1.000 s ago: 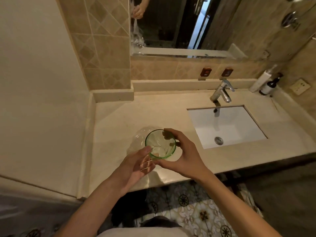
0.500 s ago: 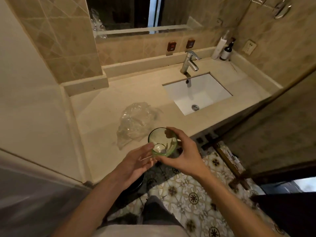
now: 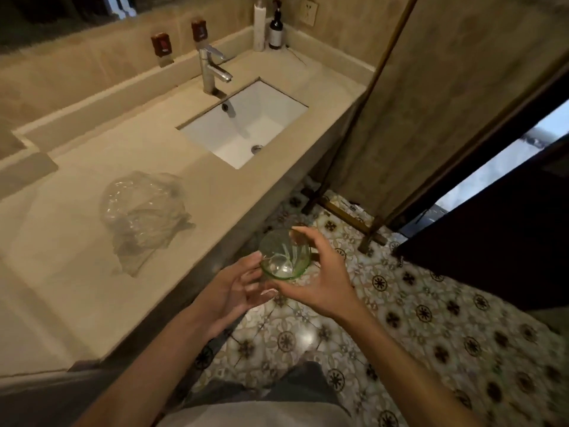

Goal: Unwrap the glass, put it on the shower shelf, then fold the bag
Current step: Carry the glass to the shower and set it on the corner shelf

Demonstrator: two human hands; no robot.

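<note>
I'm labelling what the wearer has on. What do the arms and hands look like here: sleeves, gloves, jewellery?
Both forearms are bare as far as the bottom edge of the picture, with no sleeve cuffs showing. The left hand and right hand wear no gloves. No rings, watch or bracelets show, though the picture is slightly blurred.

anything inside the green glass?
Nothing visible inside the green-tinted clear glass: only its base and pale etched lines. The right hand grips its rim; the left hand hides its lower side.
</note>
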